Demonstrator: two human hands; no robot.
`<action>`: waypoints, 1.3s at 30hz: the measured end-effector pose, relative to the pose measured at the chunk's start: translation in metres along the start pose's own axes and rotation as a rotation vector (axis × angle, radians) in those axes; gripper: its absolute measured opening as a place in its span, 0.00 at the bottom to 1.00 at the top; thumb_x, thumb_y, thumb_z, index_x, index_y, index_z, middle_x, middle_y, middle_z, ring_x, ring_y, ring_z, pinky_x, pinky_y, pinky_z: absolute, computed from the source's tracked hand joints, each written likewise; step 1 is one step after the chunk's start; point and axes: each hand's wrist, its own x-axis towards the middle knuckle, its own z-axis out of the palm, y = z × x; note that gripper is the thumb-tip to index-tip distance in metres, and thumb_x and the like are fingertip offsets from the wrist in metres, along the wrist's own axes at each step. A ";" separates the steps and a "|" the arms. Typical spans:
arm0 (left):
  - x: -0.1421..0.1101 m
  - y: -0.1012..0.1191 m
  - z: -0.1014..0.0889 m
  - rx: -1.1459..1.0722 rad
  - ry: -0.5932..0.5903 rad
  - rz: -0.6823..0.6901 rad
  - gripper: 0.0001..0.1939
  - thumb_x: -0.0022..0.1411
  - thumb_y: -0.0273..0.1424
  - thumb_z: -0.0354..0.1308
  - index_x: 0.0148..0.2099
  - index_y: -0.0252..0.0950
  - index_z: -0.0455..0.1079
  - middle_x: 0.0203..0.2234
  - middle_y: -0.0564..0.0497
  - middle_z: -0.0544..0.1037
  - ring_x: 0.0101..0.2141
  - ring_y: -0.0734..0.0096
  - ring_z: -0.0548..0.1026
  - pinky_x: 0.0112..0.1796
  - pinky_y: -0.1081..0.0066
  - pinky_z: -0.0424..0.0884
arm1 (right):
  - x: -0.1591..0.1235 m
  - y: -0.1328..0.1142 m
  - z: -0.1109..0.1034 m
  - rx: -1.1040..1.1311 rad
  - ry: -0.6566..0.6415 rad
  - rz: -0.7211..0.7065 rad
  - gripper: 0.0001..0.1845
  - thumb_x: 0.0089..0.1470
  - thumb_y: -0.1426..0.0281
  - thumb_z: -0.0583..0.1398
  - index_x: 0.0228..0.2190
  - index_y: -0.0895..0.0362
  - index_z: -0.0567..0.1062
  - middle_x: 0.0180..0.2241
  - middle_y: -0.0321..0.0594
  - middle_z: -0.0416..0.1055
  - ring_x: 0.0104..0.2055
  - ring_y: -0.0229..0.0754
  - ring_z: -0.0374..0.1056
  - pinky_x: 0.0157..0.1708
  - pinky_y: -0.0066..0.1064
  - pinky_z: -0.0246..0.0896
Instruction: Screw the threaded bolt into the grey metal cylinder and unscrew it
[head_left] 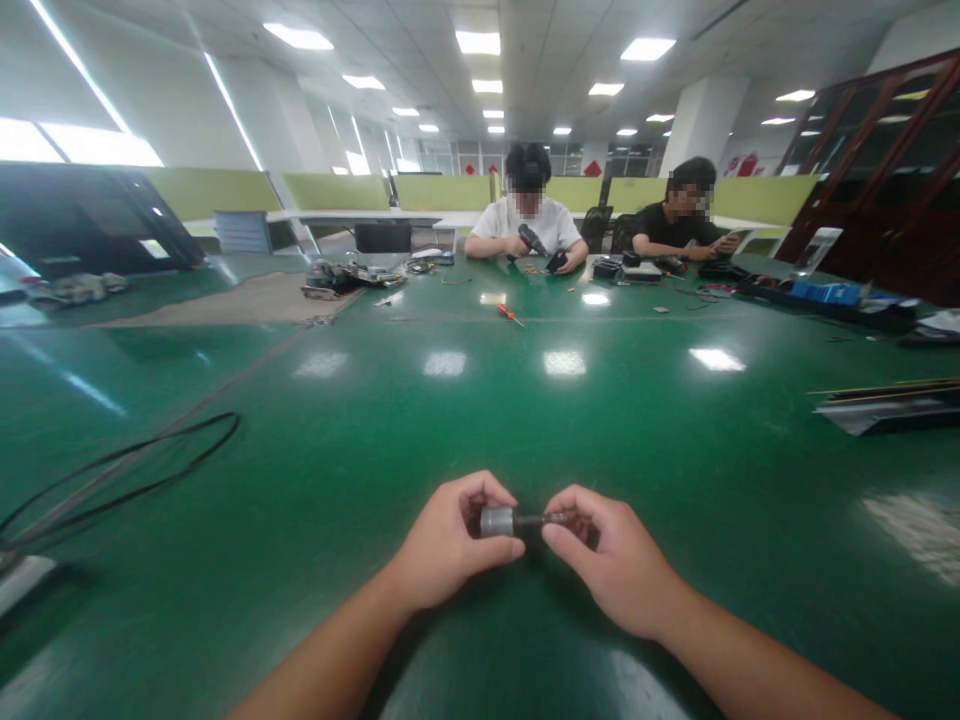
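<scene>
Low in the middle of the head view, my left hand (454, 540) curls its thumb and fingers around a short silver cylinder with a thin dark shaft (497, 522). The shaft points to the right, lying roughly level. At its far end my right hand (611, 555) pinches the tip between thumb and fingers, which partly hide it. Both hands are close together over the near part of the green table (360, 430). The exact kind of part is too small and blurred to make out.
An orange-handled screwdriver (509, 314) lies further out. Left are a looped black cable (187, 430) and a pile of parts (345, 278); right, dark metal strips (892, 408) and a tray (825, 295). Across the table, one person (491, 220) holds a power drill (532, 240); another person (652, 225) sits beside.
</scene>
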 end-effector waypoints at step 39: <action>0.000 -0.003 -0.007 -0.094 0.005 0.013 0.20 0.44 0.32 0.73 0.36 0.32 0.69 0.24 0.57 0.70 0.24 0.76 0.64 0.27 0.75 0.58 | 0.004 0.005 -0.001 0.124 0.000 0.024 0.07 0.57 0.66 0.60 0.33 0.58 0.72 0.23 0.31 0.63 0.25 0.36 0.59 0.27 0.28 0.55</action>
